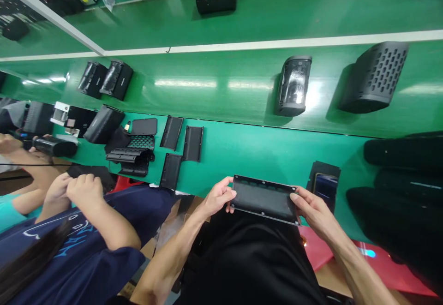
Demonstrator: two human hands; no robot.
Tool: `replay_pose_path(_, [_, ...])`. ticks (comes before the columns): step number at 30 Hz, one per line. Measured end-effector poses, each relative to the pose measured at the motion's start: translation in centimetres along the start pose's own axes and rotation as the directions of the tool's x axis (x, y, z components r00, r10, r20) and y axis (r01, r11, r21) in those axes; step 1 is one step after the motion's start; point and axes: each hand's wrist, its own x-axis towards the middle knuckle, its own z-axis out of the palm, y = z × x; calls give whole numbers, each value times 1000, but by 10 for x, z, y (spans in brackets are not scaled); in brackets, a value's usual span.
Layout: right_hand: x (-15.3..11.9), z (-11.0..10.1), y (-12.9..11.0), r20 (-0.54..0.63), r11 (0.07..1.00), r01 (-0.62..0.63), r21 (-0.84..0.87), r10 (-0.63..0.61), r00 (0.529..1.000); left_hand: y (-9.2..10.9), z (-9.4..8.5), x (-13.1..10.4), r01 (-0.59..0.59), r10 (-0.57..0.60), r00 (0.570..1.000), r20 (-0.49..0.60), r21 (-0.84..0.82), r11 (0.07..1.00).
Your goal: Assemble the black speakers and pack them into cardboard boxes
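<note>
A black rectangular panel with small clips along its edges is held level above my lap, at the near edge of the green table. My left hand grips its left end, thumb on top and fingers beneath. The right end sits in my right hand, its thumb pressed on the top face. Left of my hands, similar black panels lie on the table: one upper, one beside it, one nearer the edge.
A phone lies on dark sheets right of my hands. Large black cases stand at the right edge. Two speakers stand on the green conveyor. At left, a person in dark blue sits close beside piled black parts.
</note>
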Motion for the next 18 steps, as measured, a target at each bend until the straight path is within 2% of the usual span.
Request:
replay_pose_path(5, [-2,2,-4,-11,1000,13,-4,-13,1000,3,3,0,6,-5,1000,-16,14,1000])
replay_pose_path(11, [-6,0,-10,14,1000,3,27,-3,1000,1,0,0,-27,27,999,18,-17,999])
replay_pose_path(14, [-13,-3,-18,22,998,40,-50,-39,999,-2,-4,0,-62,63,998,19,-52,997])
replay_pose_path(18, [-21,-3,-32,6,976,85,-200,-86,996,0,-6,0,-104,100,994,-52,-74,992])
